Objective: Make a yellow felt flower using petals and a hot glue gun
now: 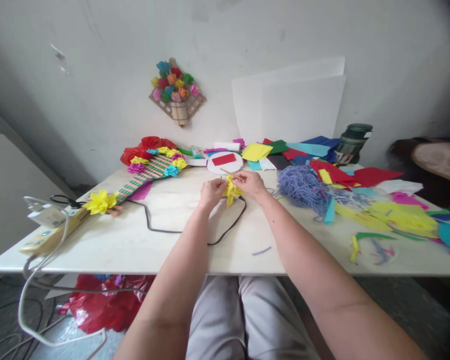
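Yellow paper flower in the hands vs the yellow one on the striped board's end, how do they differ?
The yellow paper flower in the hands is pinched between left hand and right hand, above the table; the yellow paper flower on the striped stick board lies untouched. The held one looks narrower and crumpled; the board one is spread open. Both are yellow paper.

Paper flower (231,192) between the hands: yellow. Cable (195,227) under it: black. Yarn pile (303,188) right of the flower: lavender-blue. Woven mat (146,175) left of the flower: green/pink/white stripes, edged with yellow, pink, cyan flowers. White disc (225,163) behind the flower carries a red rectangle.
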### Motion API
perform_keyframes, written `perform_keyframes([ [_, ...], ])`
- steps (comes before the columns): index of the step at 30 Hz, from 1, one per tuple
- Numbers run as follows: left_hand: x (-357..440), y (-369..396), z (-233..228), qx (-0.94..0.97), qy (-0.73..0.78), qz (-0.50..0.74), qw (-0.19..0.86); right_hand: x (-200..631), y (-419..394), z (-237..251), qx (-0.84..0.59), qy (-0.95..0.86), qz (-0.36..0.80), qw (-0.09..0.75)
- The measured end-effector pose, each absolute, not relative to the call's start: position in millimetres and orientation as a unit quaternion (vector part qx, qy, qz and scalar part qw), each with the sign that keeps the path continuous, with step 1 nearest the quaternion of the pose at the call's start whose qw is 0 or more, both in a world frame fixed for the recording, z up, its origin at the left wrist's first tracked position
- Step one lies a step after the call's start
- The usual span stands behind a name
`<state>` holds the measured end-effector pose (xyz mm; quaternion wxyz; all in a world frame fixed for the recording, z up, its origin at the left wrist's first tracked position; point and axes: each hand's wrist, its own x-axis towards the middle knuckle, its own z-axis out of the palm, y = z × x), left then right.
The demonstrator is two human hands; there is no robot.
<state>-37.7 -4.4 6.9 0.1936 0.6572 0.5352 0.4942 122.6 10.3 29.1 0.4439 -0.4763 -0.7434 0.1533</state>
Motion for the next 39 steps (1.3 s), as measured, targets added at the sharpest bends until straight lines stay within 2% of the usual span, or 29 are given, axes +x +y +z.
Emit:
perform_keyframes([
  [15, -34, -10, 10, 0.584, 0.497, 0.551, 0.329, 121, 11, 29, -0.498, -0.722, 0.163, 0.453],
  [27, -31, -12, 11, 0.566, 0.485, 0.571, 0.343, 121, 6, 33, -0.53, -0.725, 0.144, 0.415],
  [35, -34, -7, 8, 0.605, 0.482, 0.559, 0.3, 119, 1, 37, -0.544, -0.734, 0.132, 0.385],
  [39, -33, -6, 7, 0.597, 0.487, 0.556, 0.311, 119, 2, 36, -0.535, -0.744, 0.117, 0.382],
])
